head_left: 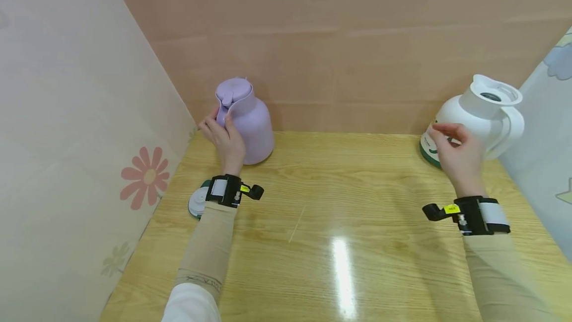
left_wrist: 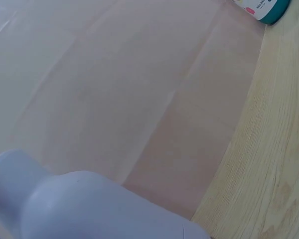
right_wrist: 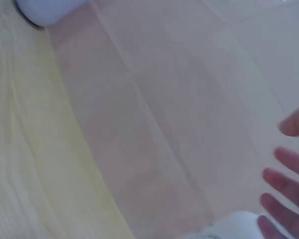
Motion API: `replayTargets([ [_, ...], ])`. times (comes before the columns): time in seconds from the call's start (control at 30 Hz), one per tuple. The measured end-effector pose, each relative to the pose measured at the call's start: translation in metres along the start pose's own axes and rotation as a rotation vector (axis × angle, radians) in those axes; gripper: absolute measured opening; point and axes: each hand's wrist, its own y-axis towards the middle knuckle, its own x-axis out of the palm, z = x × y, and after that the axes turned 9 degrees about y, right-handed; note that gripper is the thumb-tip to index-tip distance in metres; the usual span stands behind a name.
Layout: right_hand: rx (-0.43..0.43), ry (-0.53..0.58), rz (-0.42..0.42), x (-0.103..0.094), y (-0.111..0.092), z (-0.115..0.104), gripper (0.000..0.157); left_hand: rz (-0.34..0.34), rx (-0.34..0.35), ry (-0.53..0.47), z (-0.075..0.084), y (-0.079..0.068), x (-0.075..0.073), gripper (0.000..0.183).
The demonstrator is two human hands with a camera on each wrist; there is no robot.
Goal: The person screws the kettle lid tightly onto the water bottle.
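Note:
A lilac vacuum jug (head_left: 256, 128) with its lid on stands at the back left of the table. My left hand (head_left: 226, 140) grips its handle, fingers on the far side and thumb on the near one. The jug's side (left_wrist: 99, 209) fills the bottom of the left wrist view, where the hand itself is out of sight. At the back right is a lidless white vacuum jug (head_left: 469, 113) with a green base, its handle to the right. In front of it hovers my right hand (head_left: 462, 155), holding nothing; its loosely bent fingers (right_wrist: 286, 184) are spread apart in the right wrist view.
A round white lid with a green edge (head_left: 196, 202) lies on the wooden table (head_left: 313, 188), partly hidden by my left wrist. A brown covering (head_left: 313, 53) hangs along the back, and patterned panels (head_left: 67, 113) border the left and right sides.

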Motion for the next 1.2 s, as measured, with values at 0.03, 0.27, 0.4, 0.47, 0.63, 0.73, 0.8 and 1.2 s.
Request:
replayTargets([
  [0.03,0.000,0.013,0.078,-0.007,0.004,-0.001,0.026,0.007,0.008,-0.005,0.000,0.000,0.000,0.043],
  [0.27,-0.007,-0.024,0.436,-0.045,0.027,0.001,0.022,0.073,0.084,-0.019,0.001,0.001,0.001,0.039],
  [0.4,0.097,-0.066,0.456,-0.058,0.034,0.001,0.036,0.091,0.126,-0.026,0.005,0.003,0.000,0.038],
  [0.47,0.157,-0.079,0.433,-0.063,0.037,0.001,0.042,0.081,0.131,-0.025,0.007,0.003,0.000,0.038],
  [0.63,0.283,-0.062,0.366,-0.072,0.050,0.009,0.039,0.072,0.166,0.052,0.008,0.002,-0.001,0.036],
  [0.73,0.325,0.019,0.337,-0.074,0.057,0.017,0.033,0.081,0.203,0.114,0.008,-0.001,-0.001,0.030],
  [0.8,0.359,0.127,0.302,-0.074,0.059,0.022,0.032,0.065,0.221,0.145,0.009,-0.004,0.000,0.028],
  [1.2,0.455,0.498,0.116,-0.086,0.062,0.038,0.031,-0.025,0.392,0.186,0.018,-0.028,0.007,0.022],
])
